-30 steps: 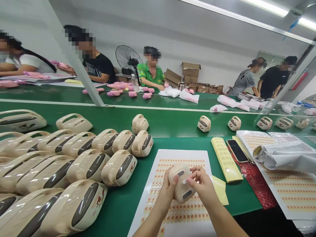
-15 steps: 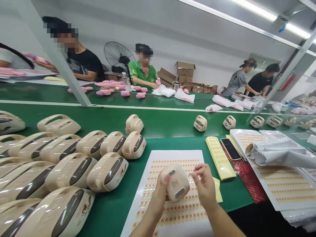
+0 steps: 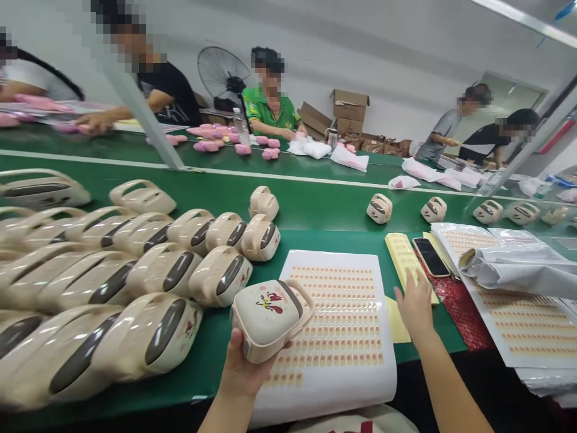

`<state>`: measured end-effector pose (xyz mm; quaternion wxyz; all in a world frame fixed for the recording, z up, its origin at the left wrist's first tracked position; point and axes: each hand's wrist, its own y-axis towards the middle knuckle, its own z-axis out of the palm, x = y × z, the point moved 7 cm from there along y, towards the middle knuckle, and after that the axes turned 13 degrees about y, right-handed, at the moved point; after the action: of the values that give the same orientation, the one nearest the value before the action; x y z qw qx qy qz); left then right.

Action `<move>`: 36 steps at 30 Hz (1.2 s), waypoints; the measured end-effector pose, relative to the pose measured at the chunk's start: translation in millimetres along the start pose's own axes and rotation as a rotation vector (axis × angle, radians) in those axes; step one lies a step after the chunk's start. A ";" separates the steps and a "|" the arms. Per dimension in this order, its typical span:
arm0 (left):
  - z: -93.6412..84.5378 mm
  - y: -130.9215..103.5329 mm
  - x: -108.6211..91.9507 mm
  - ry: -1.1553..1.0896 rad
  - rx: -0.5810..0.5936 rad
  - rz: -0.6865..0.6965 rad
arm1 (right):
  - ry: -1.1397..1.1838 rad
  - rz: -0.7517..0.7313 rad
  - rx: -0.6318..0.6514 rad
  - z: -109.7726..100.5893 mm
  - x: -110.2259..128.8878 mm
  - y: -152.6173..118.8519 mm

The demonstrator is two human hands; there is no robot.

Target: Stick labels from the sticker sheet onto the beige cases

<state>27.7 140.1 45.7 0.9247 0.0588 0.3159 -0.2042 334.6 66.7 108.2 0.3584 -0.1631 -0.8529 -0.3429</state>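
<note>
My left hand holds a cream portable speaker from below, its fingers partly hidden beneath it. The speaker is tilted, with a red and yellow print on its face, a dark strip and a carry handle. Under and beside it lies a white sheet of small orange-and-cream stickers. My right hand has its fingers spread, reaching over the near end of a yellow sticker sheet; whether it touches the sheet I cannot tell. A yellow paper piece lies just left of that hand.
Rows of similar speakers crowd the left. More stand spaced along the green belt. A phone, red bubble wrap and more sticker sheets lie right. Across the belt, co-workers sit by pink items and white pouches.
The speaker has turned from its underside to its printed face and moved left with my left hand. My right hand has left the speaker's side, opened and moved right to the yellow sheet.
</note>
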 end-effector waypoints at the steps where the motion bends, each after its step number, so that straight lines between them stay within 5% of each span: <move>1: -3.1 -3.2 -3.0 -0.023 0.013 0.032 | 0.046 -0.089 0.101 19.0 17.6 -18.1; 5: -7.2 -13.6 -13.0 -0.088 0.056 0.133 | 0.233 -0.328 0.511 95.4 72.0 -109.8; 9: -8.6 -21.6 -13.6 -0.133 0.093 0.140 | 0.174 -0.346 0.566 129.4 77.8 -155.3; 13: -8.4 -27.1 -10.6 -0.183 0.086 0.179 | 0.198 -0.345 0.522 130.2 73.6 -158.4; 20: -7.1 -26.6 8.4 -0.268 -0.019 0.173 | 0.259 -0.205 0.623 130.6 74.6 -142.5; 29: -9.2 -38.8 6.6 -0.173 0.026 0.188 | 0.113 -0.539 0.471 111.2 73.4 -157.0; 36: -14.6 -54.4 22.5 -0.161 0.060 0.184 | 0.079 -0.591 0.450 95.0 67.1 -149.7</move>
<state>13.1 86.4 21.5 0.9597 0.0987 0.2277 -0.1318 162.4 29.0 38.4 0.3034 0.1862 -0.9027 -0.2416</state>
